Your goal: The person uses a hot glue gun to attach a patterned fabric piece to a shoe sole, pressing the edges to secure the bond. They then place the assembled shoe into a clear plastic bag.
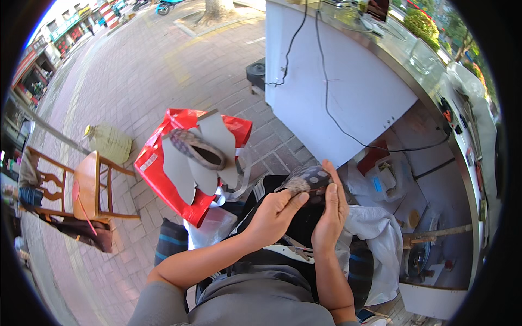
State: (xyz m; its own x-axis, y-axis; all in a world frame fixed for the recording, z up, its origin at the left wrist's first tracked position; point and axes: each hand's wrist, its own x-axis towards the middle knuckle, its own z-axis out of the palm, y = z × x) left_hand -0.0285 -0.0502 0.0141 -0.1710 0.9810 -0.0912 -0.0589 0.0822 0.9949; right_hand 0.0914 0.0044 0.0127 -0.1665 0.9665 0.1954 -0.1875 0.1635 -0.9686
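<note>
In front of my lap, a dark cloth shoe with pale polka dots (312, 179) is held between both hands. My left hand (281, 212) pinches its near left edge, where a fuzzy lighter patch shows. The fingers of my right hand (332, 212) lie extended along the shoe's right side, thumb against it. A matching shoe (197, 148) rests with its opening upward on grey cardboard sheets (175, 171), on top of a red plastic bag (153, 153). Across my lap lies a white tool (287, 252), partly hidden by my forearms.
A glass-topped counter with a white panel (338, 89) stands at right, black cables hanging over it. Its lower shelf holds a clear plastic tub (389, 179). White plastic sheeting (375, 240) drapes beside my right arm. At left are a wooden chair (87, 185) and a yellowish jug (109, 142).
</note>
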